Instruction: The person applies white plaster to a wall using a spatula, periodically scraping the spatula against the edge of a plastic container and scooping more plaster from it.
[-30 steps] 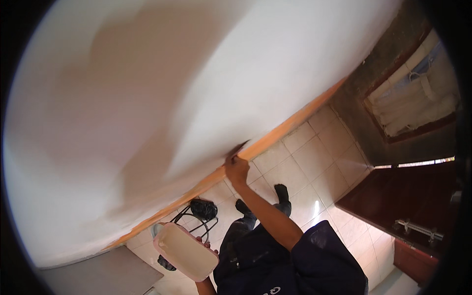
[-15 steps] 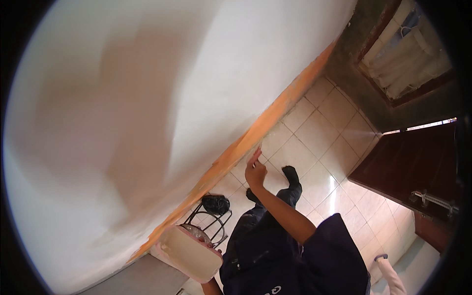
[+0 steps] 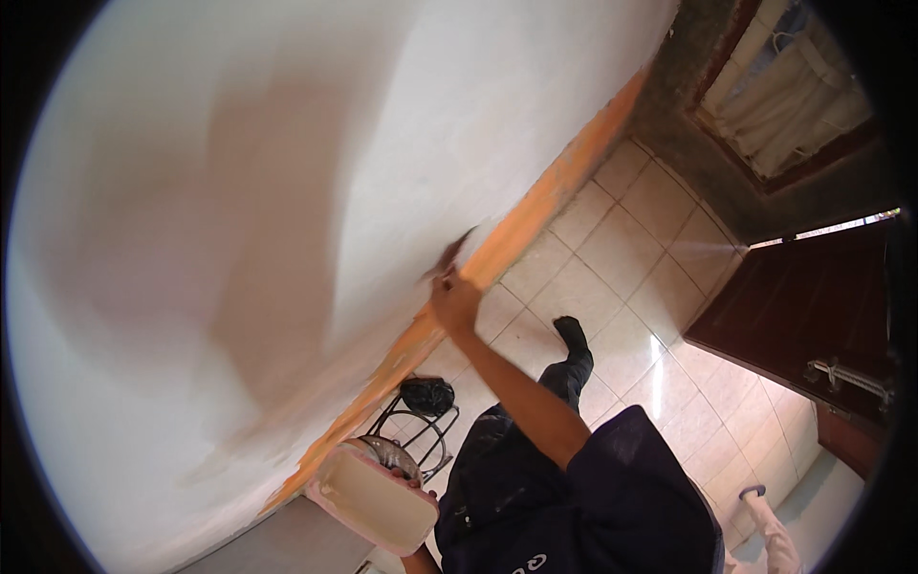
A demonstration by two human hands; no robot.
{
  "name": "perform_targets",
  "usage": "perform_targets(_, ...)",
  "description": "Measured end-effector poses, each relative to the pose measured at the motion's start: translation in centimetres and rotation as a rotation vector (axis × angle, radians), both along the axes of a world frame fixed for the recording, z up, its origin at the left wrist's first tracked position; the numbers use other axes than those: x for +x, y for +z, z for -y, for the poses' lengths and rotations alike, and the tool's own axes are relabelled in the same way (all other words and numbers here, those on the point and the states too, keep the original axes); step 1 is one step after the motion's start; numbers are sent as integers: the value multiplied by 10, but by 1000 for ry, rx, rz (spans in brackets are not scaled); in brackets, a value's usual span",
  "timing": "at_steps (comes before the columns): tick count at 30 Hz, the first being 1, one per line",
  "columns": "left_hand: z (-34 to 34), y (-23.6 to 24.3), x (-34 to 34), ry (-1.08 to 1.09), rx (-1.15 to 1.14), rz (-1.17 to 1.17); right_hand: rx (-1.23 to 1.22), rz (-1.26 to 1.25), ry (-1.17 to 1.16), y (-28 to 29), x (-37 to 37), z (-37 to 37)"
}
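My right hand (image 3: 454, 301) is closed on a thin flat-bladed tool (image 3: 453, 253), dark and blurred, its exact kind unclear. The blade lies at the wall (image 3: 411, 191), close to where the white coating meets a bare orange strip (image 3: 521, 225) along the bottom. At lower left, my left hand (image 3: 426, 490) grips a pale pink-rimmed rectangular tub (image 3: 378, 502) from its side and beneath. Cream-white material shows inside the tub. Part of that hand is hidden behind the tub.
Beside the wall stands a black-framed stool (image 3: 435, 442) with a black bag (image 3: 426, 395) and a round, smeared bowl (image 3: 394, 457). Pale tiles (image 3: 583, 277) cover the floor. A dark door (image 3: 794, 325) stands at right, below a curtained window (image 3: 784, 105). Another person's leg (image 3: 770, 531) shows at lower right.
My right hand has moved left and upward from over the floor to the wall, bringing the tool against the white coating. The tub has shifted slightly right and down in view.
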State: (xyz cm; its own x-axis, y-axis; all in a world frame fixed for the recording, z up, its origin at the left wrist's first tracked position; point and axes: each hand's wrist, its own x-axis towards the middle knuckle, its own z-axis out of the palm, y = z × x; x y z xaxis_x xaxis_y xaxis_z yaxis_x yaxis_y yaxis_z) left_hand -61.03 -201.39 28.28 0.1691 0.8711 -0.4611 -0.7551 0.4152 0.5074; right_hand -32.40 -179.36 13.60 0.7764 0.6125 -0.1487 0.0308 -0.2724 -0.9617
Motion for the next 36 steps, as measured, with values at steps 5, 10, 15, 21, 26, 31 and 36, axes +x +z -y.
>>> perform_targets(5,15,-11,-15,-76,-27,-62,235,-114,265,134,-71,86)
perform_targets(10,10,-10,-23,-163,-2,-91,392,151,203,93,-61,139)
perform_targets(15,5,-5,-12,-87,-32,-5,-66,170,-213,-20,19,77)
perform_targets(21,-1,4,-6,-30,-21,-3,-179,13,-164,-46,73,8)
perform_targets(26,-2,7,0,-22,-34,-5,-79,53,-111,-17,62,-5)
perform_targets(31,-5,14,4,-6,-59,-5,99,-1,240,86,9,39)
perform_targets(36,-4,28,18,-32,-151,-57,430,19,360,148,-41,138)
